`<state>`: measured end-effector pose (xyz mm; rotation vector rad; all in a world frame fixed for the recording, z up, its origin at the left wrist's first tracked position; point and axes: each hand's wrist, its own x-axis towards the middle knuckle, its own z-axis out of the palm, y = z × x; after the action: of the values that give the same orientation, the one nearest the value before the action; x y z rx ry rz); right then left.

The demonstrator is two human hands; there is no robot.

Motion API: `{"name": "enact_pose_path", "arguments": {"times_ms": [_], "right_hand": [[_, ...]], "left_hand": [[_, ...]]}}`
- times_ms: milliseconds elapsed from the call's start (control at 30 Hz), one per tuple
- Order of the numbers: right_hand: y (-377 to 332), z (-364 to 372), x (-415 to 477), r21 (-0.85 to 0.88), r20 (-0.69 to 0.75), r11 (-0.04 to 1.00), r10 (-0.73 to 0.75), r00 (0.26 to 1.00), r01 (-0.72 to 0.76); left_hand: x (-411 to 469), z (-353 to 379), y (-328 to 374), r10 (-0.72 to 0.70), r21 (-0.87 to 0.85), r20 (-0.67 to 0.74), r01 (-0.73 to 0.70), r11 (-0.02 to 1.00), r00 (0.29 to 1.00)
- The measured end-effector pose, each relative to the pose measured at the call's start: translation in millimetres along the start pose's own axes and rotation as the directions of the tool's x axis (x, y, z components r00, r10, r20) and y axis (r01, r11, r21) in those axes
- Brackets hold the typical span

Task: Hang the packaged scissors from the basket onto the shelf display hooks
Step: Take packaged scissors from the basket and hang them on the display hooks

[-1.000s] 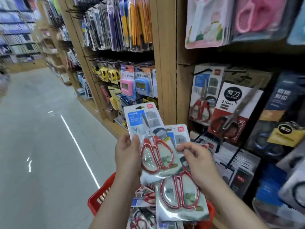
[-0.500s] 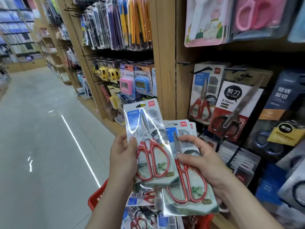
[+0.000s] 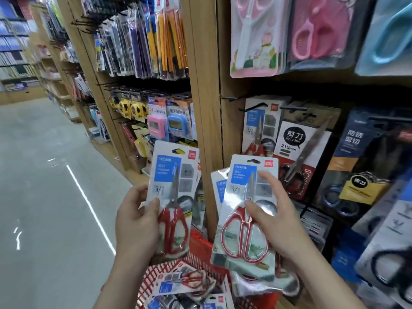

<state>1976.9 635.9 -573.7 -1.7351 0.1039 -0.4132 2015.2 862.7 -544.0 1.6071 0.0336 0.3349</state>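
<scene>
Left grip [image 3: 136, 221] holds one scissors pack [image 3: 172, 188] at centre frame. Right grip [image 3: 275, 224] pinches a stack of packs [image 3: 243, 197] beside it, above the red basket [image 3: 200, 246] at bottom centre.

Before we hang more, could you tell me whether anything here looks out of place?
Nothing looks damaged. On the shelf, the 210 mm pack overlaps the hanging red-handled pack and covers its lower right side, so the two look crowded. The packs in the basket lie in a loose, crisscross heap.

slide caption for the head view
Left hand grips one scissors pack, right hand a second pack, above the red basket.
</scene>
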Motion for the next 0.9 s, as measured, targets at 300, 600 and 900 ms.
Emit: {"name": "enact_pose_path", "arguments": {"times_ms": [300, 600, 900], "right_hand": [[13.7, -21.4, 11.2, -0.114, -0.145, 0.993, -0.029, 0.989, 0.013], [12.4, -37.3, 15.1, -0.192, -0.166, 0.980, -0.088, 0.982, 0.055], [11.4, -42.3, 14.3, -0.183, -0.145, 0.982, -0.079, 0.986, 0.052]], "left_hand": [[11.5, 68.7, 35.2, 0.013, -0.136, 0.312, 0.031, 0.990, 0.950], [49.3, 127.5, 33.3, 0.042, -0.104, 0.333, -0.008, 0.995, 0.942], [64.2, 143.1, 19.7, 0.077, 0.085, 0.301, -0.107, 0.991, 0.951]]}}
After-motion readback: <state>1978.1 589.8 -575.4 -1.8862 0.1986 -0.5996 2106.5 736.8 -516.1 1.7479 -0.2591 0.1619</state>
